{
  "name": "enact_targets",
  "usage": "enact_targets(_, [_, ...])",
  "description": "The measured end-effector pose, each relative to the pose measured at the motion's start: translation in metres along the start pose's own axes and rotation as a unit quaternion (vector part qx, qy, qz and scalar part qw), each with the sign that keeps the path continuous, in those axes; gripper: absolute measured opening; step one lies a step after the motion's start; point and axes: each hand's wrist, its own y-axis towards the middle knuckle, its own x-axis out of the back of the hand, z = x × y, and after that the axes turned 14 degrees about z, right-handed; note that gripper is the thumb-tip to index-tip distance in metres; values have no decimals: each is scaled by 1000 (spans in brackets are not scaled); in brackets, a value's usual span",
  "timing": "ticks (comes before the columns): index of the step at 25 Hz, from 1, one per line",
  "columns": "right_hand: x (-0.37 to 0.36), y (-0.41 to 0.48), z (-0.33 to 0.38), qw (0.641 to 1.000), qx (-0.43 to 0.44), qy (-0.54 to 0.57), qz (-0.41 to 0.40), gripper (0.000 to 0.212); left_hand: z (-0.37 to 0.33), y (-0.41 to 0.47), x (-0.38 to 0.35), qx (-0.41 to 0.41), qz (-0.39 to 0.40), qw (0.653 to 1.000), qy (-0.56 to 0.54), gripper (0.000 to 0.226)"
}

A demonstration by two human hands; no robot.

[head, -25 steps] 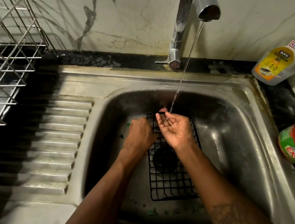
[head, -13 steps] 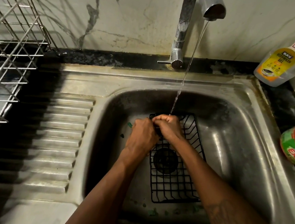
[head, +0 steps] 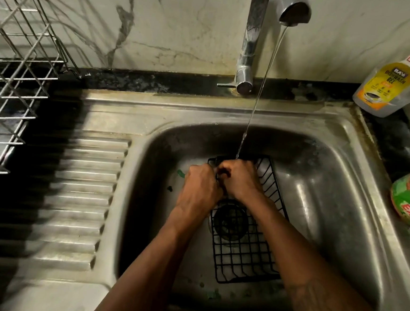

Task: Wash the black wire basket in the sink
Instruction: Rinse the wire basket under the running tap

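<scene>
Now left hand [head: 200,187], right hand [head: 240,180] grip black wire basket [head: 242,254]

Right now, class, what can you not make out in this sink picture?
In the head view:
What the left hand and right hand grip: their curled fingers face away.
Far left corner of the black wire basket: under both hands.
Top of the tap: cut by the upper edge.
Green tub: cut by the right edge.
</scene>
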Motion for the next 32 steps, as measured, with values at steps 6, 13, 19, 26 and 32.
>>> enact_targets(6, [5, 6, -19, 992, -82, 98, -10, 13, 4, 0, 4, 40, -9, 999, 11, 25])
enact_targets(13, [3, 6, 0, 985, -92, -121, -76, 10, 2, -14, 19, 43, -59, 997, 29, 27])
enact_targets(19, [-6, 12, -11, 987, -42, -109, -114, 27, -1, -17, 21, 47, -60, 997, 12, 36])
enact_targets(26, [-6, 8, -14, 993, 37, -93, 58, 23, 8, -12, 15, 37, -51, 998, 17, 31])
enact_targets(32, [-2, 10, 3, 937, 37, 347, -4, 10, 5, -12, 12, 6, -40, 999, 16, 32])
